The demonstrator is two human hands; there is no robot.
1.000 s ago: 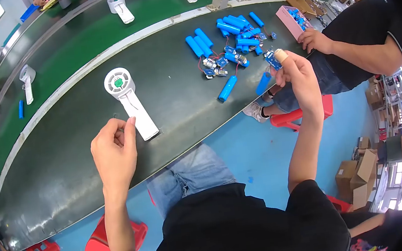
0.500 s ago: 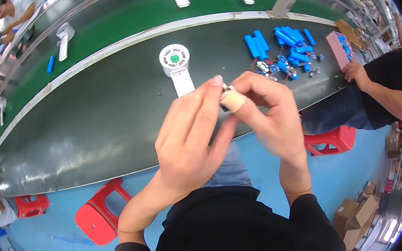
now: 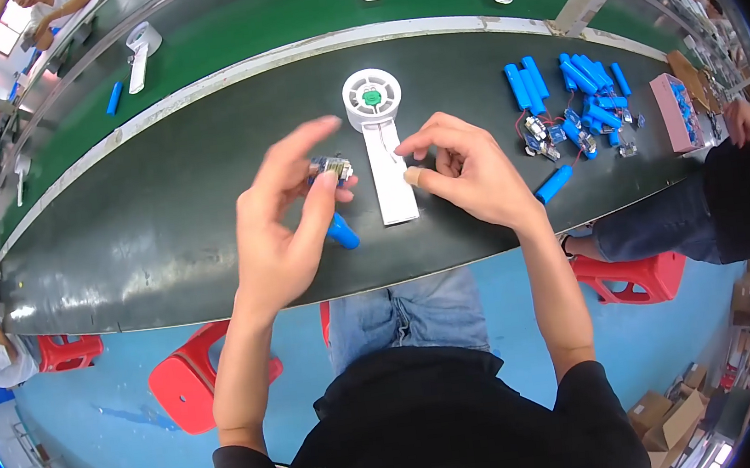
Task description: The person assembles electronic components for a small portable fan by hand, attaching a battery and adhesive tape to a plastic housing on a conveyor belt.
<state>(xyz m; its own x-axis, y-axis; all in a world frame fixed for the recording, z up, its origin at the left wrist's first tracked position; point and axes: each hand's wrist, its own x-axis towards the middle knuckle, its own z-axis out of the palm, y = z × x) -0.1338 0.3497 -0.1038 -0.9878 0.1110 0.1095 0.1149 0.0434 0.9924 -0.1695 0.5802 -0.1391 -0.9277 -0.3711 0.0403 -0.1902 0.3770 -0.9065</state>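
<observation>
My left hand [image 3: 277, 222] pinches a small circuit board with metal parts [image 3: 335, 168] between thumb and fingers. A blue cylindrical battery [image 3: 342, 232] shows just below that hand, its upper end hidden behind the thumb. To the right, a white handheld fan body [image 3: 396, 196] lies on the dark work surface, its round head with a green centre pointing away from me. A thin wire [image 3: 385, 145] runs in its handle. Beside the handle is my right hand [image 3: 469, 170], fingers curled, thumb and index tips apart near the wire. A beige band wraps the right thumb.
Several blue batteries with wired boards [image 3: 578, 105] lie to the right, near a pink box [image 3: 677, 112]. One loose battery [image 3: 554, 184] lies closer. Beyond a pale rail, a green belt [image 3: 277, 23] carries more fan bodies. Another person sits at the right.
My hands, earlier together over a small part, have parted. The left holds the board farther left; the right is now beside the fan handle. The whole view has shifted slightly.
</observation>
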